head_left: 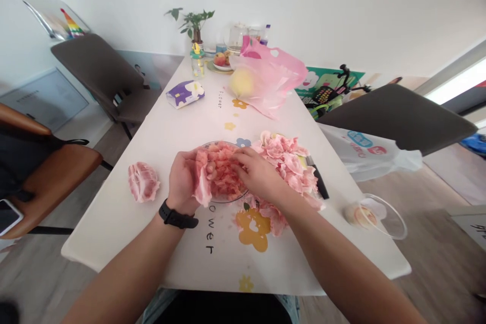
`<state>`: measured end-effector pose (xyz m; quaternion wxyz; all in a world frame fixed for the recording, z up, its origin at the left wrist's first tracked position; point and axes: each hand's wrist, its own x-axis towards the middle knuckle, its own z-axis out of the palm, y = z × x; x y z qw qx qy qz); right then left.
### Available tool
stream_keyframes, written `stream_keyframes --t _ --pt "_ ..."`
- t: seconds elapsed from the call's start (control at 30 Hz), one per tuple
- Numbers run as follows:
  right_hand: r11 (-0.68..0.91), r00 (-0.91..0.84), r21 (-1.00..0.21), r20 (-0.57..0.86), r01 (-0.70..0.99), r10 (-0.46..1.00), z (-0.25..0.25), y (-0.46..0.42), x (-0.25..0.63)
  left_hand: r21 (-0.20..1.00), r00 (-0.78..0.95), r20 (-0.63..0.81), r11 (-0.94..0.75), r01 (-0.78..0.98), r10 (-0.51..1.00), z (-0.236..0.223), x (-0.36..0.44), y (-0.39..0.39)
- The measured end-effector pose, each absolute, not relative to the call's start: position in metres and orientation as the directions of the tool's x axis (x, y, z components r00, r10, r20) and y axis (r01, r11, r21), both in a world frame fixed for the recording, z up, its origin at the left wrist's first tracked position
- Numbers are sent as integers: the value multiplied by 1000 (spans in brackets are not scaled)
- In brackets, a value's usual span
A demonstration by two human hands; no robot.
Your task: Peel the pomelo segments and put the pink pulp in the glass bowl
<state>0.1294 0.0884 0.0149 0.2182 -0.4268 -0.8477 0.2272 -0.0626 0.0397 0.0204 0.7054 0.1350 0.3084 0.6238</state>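
My left hand (pixel 184 179), with a black watch at the wrist, is closed around a piece of pink pomelo (pixel 203 182) at the left rim of a clear glass bowl (pixel 243 195) full of peeled pink pulp. Over the bowl, my right hand (pixel 258 172) has its fingers curled and pinching at the pulp on that piece. A pile of pink peel and membrane (pixel 292 162) lies just right of the bowl. One unpeeled pomelo segment (pixel 142 181) rests alone on the white table (pixel 170 121) to the left.
A black-handled knife (pixel 317 177) lies beside the peel pile. A clear bowl (pixel 379 215) stands at the right edge. Farther back are a pink plastic bag (pixel 269 78) with a yellow fruit, a tissue pack (pixel 185 93), a fruit plate and a plant. Chairs flank both sides.
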Motion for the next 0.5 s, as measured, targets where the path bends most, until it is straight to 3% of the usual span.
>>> stream_keyframes --t 0.23,0.37,0.5 --pt "560 -602 -484 83 672 794 20 82 135 627 -57 -250 116 -771 967 16 -57 39" --pt "502 -488 -636 217 587 846 36 73 132 711 -184 -195 10 -703 964 14 -51 36" --pt "254 -439 -852 32 458 898 53 60 120 802 -224 -100 -55 -595 969 7 -46 34"
